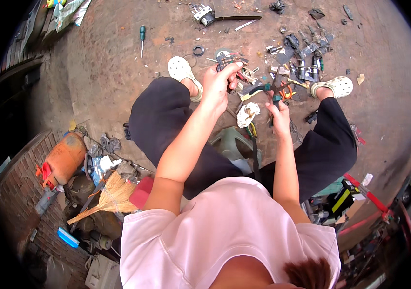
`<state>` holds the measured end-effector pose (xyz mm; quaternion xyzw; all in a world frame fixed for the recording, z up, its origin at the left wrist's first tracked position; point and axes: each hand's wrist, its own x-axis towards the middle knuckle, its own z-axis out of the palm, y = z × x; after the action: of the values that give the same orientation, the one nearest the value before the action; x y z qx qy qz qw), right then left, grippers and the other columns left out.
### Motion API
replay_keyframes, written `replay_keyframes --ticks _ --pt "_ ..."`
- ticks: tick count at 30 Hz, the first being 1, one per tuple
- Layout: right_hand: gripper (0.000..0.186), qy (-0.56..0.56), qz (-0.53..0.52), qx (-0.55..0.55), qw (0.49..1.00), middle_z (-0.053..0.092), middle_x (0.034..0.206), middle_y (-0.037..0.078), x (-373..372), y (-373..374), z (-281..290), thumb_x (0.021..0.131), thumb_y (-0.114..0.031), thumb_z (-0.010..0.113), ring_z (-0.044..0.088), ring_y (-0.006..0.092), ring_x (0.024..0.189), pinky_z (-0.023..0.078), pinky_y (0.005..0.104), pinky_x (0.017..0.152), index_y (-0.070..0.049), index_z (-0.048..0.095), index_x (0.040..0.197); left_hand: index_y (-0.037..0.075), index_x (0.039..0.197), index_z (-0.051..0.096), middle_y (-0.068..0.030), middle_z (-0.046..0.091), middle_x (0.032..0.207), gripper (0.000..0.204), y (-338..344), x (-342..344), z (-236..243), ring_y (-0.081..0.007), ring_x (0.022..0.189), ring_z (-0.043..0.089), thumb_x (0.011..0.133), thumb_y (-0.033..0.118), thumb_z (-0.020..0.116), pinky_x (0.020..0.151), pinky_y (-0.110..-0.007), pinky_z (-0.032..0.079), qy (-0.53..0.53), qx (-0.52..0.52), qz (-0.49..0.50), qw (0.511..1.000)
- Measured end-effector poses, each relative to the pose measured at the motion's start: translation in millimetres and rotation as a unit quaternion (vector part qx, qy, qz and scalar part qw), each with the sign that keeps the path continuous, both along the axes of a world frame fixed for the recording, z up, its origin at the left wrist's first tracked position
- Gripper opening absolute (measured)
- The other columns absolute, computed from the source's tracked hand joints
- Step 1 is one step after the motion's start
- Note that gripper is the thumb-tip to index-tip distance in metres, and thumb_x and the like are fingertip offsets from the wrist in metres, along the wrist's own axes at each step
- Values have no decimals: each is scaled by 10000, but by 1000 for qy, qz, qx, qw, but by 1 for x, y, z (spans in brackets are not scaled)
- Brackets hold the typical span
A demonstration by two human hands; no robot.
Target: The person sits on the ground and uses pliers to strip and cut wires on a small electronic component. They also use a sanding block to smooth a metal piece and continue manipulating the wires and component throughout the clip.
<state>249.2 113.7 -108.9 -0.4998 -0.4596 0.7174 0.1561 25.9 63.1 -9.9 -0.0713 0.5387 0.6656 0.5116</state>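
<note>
My left hand (217, 84), raised toward the upper middle, is closed around a small dark part (224, 60) with thin pieces or wires at it, too small to make out clearly. My right hand (279, 115), lower and to the right, grips green-handled pliers (276, 98), their dark jaws pointing up and away from me. Beside and beneath them lie an orange-handled tool (286, 93), a crumpled white cloth or paper (248, 115) and a jumble of small metal parts (302, 67).
Around my legs and white clogs (332, 86) are a screwdriver (142, 41), a black ring (198, 50) and a metal block (201, 14) on the floor (99, 58). An orange gas cylinder (68, 156) and straw broom (111, 197) lie at left; boxes and clutter (340, 197) at right.
</note>
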Motion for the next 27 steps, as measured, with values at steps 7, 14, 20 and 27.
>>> replay_keyframes --ticks 7,14,20,27 --pt "230 416 69 -45 905 450 1303 199 -28 -25 130 762 -185 590 305 352 1346 158 454 1132 -58 495 594 46 804 611 41 465 587 97 -20 -6 5 -75 484 419 819 128 661 469 -233 325 -3 70 -94 993" --pt "154 192 32 -53 979 542 761 43 -10 -44 146 862 -138 550 595 207 892 444 332 827 -18 560 766 36 818 623 38 463 599 119 -33 -5 6 -83 506 418 831 149 659 497 -246 323 4 89 -110 990" --pt "237 -10 164 74 984 611 832 29 -5 -23 150 832 -151 599 547 76 752 416 223 725 34 643 973 29 850 653 -14 571 645 138 -60 -21 -9 -112 533 515 790 148 689 498 -242 422 -9 51 -108 993" --pt "213 -17 299 85 950 601 1072 90 -32 54 110 836 -144 591 552 150 998 429 280 846 43 601 734 120 684 509 33 437 562 210 -44 -20 8 -89 465 419 836 144 653 445 -242 361 50 -37 36 997"
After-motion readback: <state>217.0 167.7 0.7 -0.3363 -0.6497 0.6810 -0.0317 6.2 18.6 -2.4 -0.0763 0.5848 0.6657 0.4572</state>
